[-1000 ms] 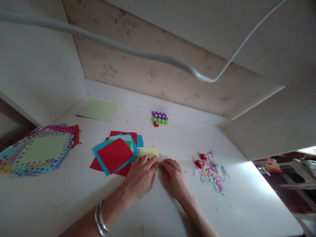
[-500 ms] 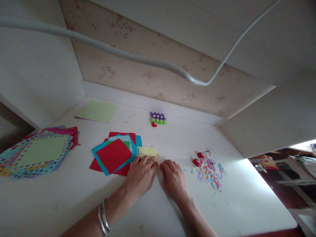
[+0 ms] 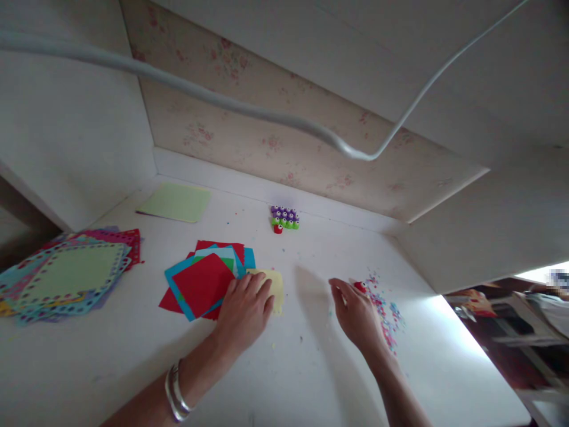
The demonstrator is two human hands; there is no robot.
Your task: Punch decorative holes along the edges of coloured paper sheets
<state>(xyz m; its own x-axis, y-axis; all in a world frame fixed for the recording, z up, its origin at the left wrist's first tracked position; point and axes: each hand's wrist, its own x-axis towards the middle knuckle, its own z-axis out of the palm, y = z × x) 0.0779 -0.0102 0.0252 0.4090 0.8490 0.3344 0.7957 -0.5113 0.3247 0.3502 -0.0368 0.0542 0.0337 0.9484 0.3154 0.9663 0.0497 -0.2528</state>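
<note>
My left hand (image 3: 244, 303) lies with fingers spread over a pale yellow paper (image 3: 276, 287), whose right part shows. To its left, red, blue and green sheets (image 3: 202, 284) are stacked at odd angles. My right hand (image 3: 355, 305) is raised over the table beside a red punch (image 3: 360, 287) with an eye-like top. Its fingers are bent together, and whether they hold anything is hidden. Small coloured paper bits (image 3: 391, 320) are scattered just right of that hand.
Purple and green punches (image 3: 285, 217) stand in rows at the back, with one red punch (image 3: 278, 229) in front. Pale green sheets (image 3: 175, 202) lie back left; punched-edge papers (image 3: 80, 273) are piled far left. A white cable (image 3: 249, 110) crosses above the white table (image 3: 284, 385).
My right hand has moved right and up, from beside the yellow paper to the red punch. My left hand has shifted slightly left, uncovering more of the yellow paper.
</note>
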